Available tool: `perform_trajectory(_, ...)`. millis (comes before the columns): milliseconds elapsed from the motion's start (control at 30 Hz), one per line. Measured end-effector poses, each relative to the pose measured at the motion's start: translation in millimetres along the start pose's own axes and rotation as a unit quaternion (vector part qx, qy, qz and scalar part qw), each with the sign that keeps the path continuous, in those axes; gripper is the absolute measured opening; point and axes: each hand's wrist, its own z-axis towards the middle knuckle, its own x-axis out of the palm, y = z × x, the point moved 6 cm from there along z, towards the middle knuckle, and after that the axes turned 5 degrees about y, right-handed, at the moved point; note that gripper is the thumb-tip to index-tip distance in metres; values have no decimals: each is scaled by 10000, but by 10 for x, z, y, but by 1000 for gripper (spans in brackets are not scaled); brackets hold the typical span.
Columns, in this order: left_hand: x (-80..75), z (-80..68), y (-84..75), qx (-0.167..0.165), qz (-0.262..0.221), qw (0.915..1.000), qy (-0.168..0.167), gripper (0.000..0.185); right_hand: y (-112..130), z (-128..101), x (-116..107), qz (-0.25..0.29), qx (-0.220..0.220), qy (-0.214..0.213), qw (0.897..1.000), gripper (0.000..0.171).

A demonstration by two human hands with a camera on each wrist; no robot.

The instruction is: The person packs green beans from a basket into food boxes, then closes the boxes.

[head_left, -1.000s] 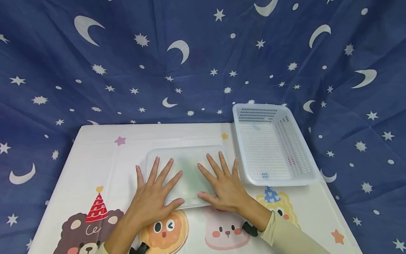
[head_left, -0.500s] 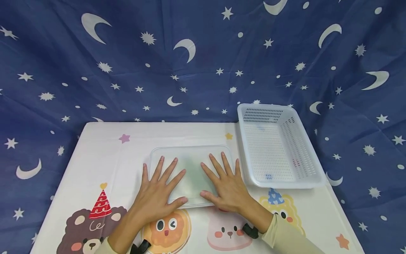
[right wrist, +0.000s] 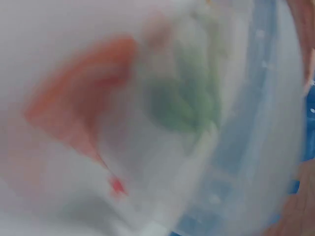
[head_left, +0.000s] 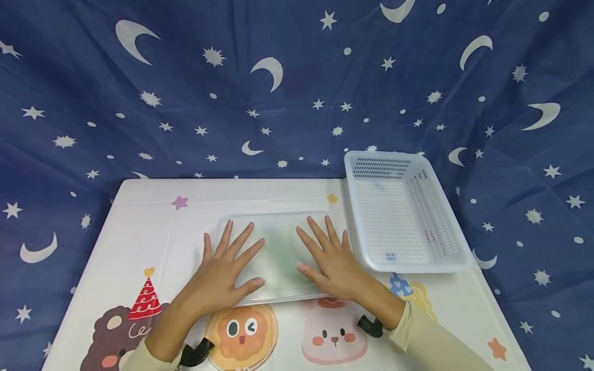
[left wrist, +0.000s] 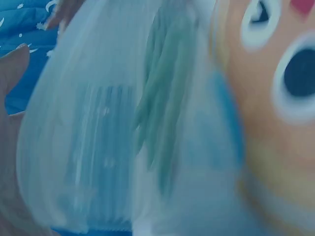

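Observation:
A clear, lidded plastic box (head_left: 280,257) lies on the table. Through its cloudy wall in the left wrist view, long thin green stalks (left wrist: 165,93) show up, and the right wrist view holds a blurred green leafy shape (right wrist: 182,98). My left hand (head_left: 215,281) is spread, palm down, over the box's left end. Over the right end is my right hand (head_left: 339,270), its fingers likewise straight and apart. Neither hand grips anything. Whether the palms touch the lid or hover just above it I cannot tell.
A white perforated plastic basket (head_left: 408,268) stands at the right rear of the table, close to the box's right side. The white tablecloth (head_left: 153,226) has cartoon animals printed on it. Behind hangs a blue cloth (head_left: 297,77) with moons and stars.
Both hands have shifted outward from each other and slightly forward, the thumbs now farther apart. The box stays where it was, and the head view has swayed a little.

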Motion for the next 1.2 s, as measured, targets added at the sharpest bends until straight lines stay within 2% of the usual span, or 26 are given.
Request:
perform_trajectory(133, -122, 137, 208, -225, 191, 9994, 153, 78, -35, 188, -235, -98, 38, 8, 9999, 72)
perform_trajectory(233, -210, 277, 344, -368, 290, 9984, 324, 79, -60, 359, -333, -246, 122, 241, 9993, 74)
perform_trajectory(367, -267, 466, 477, -456, 298, 9969, 570, 80, -127, 567, -334, -139, 467, 948, 9943, 77)
perform_trajectory(500, -182, 587, 568, -554, 389, 9935, 913, 83, -202, 695, -245, 59, 889, 1734, 9808, 78)
perform_trajectory(600, -92, 619, 588, -584, 528, 9909, 1094, 86, -224, 731, -162, 78, 989, 2150, 9716, 79)
perform_trajectory(733, -27, 623, 568, -586, 543, 9899, 1173, 89, -227, 725, -105, 46, 1000, 2405, 9655, 81)
perform_trajectory(967, -14, 608, 539, -631, 493, 9882, 1303, 92, -223, 696, -79, -208, 938, 2521, 9629, 83)
perform_trajectory(1200, -7, 612, 547, -567, 410, 9906, 1173, 89, -245, 690, -64, -404, 900, 2487, 9635, 84)
